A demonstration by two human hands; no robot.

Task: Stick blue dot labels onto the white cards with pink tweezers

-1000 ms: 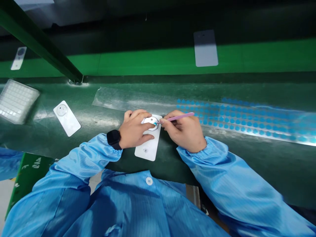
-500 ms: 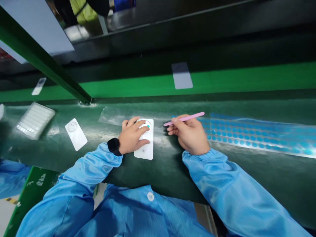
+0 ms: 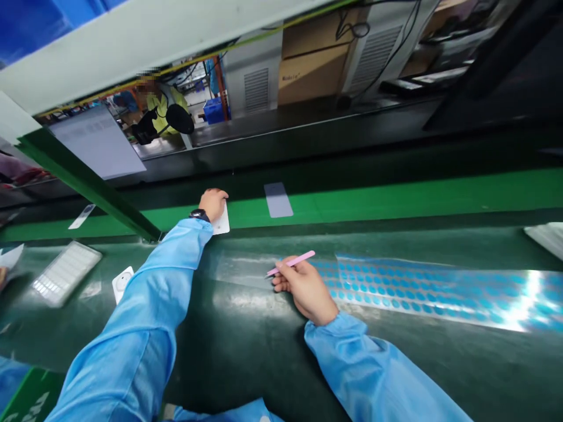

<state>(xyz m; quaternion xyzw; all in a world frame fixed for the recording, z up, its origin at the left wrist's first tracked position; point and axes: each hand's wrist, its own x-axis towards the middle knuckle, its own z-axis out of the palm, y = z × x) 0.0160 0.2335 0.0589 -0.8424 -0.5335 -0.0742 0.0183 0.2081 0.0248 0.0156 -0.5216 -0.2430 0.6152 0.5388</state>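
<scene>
White card (image 3: pixel 222 223) lies at the green strip (image 3: pixel 369 198), directly beneath the left hand (image 3: pixel 213 204), its near end showing past the fingers. Left fingers bent over the card; whether they grip it or merely rest on it, cannot tell. Dark watch (image 3: pixel 199 215) on that wrist. Grey-white panel (image 3: pixel 278 200) on the strip, just right of the left fingers.

Right hand (image 3: pixel 308 290) over the dark green surface (image 3: pixel 246 346), fingers closed around pink tweezers (image 3: pixel 292 264), tips pointing left, beyond the fingertips. Clear sheet with rows of blue dots (image 3: pixel 396 287) runs rightward from behind the right fingers.

Second white card (image 3: pixel 121 282), round mark on it, below and left of the left fingers, partly behind the sleeve (image 3: pixel 153 299). Farther left of those fingers, a clear tray (image 3: pixel 68 274) of pale pieces.
</scene>
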